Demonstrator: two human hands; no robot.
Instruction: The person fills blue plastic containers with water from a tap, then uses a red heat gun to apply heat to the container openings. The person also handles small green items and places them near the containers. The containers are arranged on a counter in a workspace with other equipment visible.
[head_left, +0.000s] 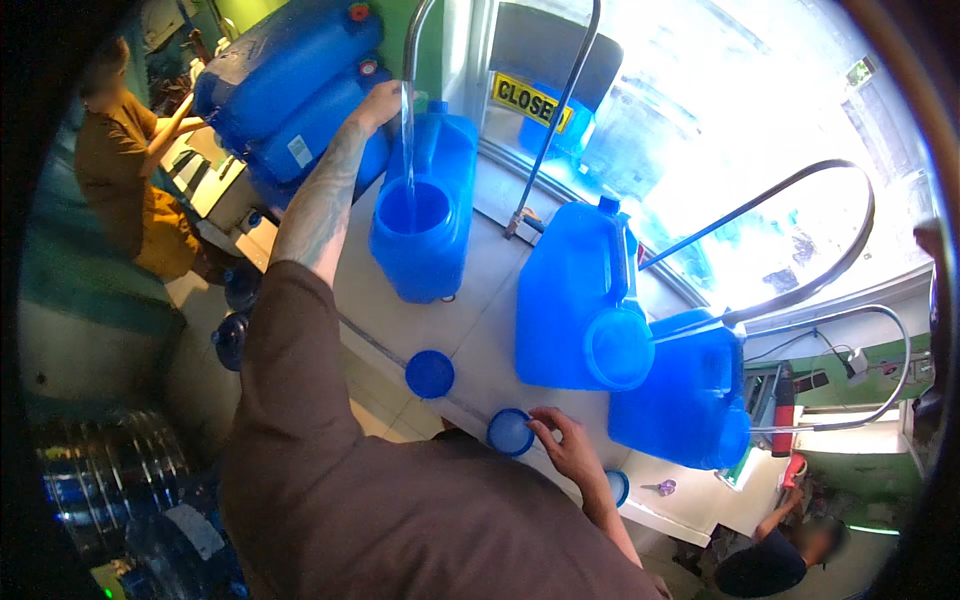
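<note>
My left hand (384, 103) reaches out beside a metal spout (411, 45), next to the upper end of a blue plastic jug (435, 259). A small green thing shows by its fingertips; whether the hand grips it is unclear. Water (408, 142) runs from the spout into the jug's wide uncapped mouth. Low in front of me, my right hand (562, 444) has its thumb and fingertips on the rim of a round blue lid (510, 433) at the counter edge. Another blue lid (430, 373) lies on the counter (480, 330), and a third (617, 487) is right of my wrist.
Two more blue jugs (559, 300) (675, 397) stand to the right, with curved metal spouts (862, 187) at their mouths. Large blue containers (300, 75) are stacked at left. One person (112, 165) stands left; another (772, 555) is lower right. A bright window (675, 150) borders the counter.
</note>
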